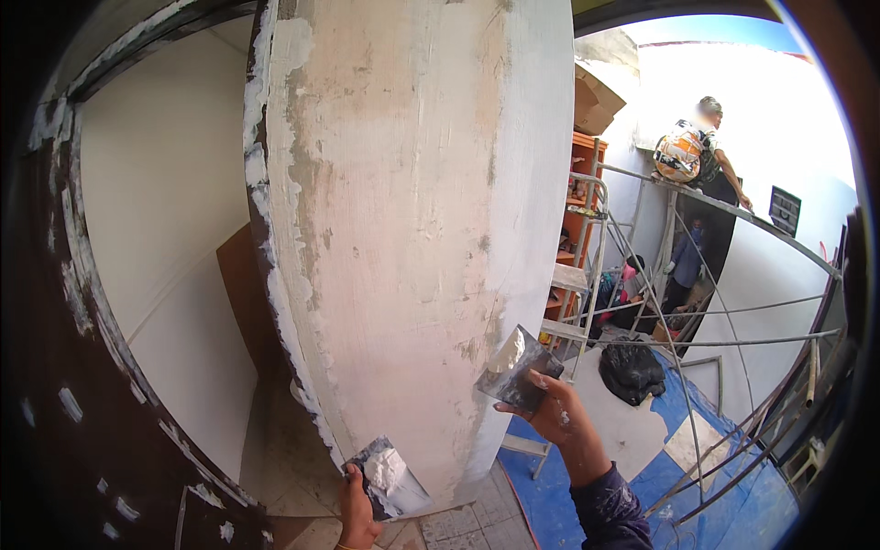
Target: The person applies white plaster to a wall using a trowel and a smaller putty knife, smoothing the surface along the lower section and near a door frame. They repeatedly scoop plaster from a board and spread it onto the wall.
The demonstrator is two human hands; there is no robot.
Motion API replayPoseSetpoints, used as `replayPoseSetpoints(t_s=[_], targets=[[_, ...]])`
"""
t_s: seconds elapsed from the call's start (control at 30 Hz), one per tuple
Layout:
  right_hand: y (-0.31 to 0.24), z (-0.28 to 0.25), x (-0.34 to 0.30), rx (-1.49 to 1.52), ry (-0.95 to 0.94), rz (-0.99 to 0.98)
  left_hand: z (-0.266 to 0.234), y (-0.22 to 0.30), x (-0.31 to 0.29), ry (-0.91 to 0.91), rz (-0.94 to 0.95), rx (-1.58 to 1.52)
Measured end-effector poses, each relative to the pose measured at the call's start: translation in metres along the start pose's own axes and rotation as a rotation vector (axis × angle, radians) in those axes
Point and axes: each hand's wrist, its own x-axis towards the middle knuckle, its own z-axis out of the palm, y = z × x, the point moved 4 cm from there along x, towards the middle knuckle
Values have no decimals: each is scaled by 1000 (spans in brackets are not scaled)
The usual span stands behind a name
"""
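My left hand (359,513) is closed on the edge of a flat metal putty knife (410,495) low in the picture. White filler paste (385,469) lies heaped on that blade. To the right and a bit higher, my right hand (561,420) grips a second putty knife (519,390), thumb on its face, with a smear of white paste near its upper end. Both blades are in front of a plastered wall (403,229) with pinkish, grey and white patches; whether the right blade touches it I cannot tell. White paste also spots my right hand.
A dark door frame (69,302) daubed with white stands at left. On the right are a stepladder (573,275) and scaffolding (733,206) with a person sitting on it; other people are below. A black bag (632,371) lies over the blue sheet (733,504).
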Motion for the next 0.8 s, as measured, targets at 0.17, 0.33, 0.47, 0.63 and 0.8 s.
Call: replayPoseSetpoints(t_s=[0.17,0.33,0.47,0.63,0.8], targets=[[-88,44,81,-466,20,-386,-71,-44,27,87,-275,35],[-174,152,143,-1257,-6,-837,-102,-42,48,99,-354,7],[-220,275,184,-1775,-100,-1327,-110,-35,61,98,-385,0],[-253,405,242,-2116,60,-1575,-118,-28,75,96,-417,-11],[-267,472,280,-2137,-140,-1648,-125,-24,86,80,-441,-8]])
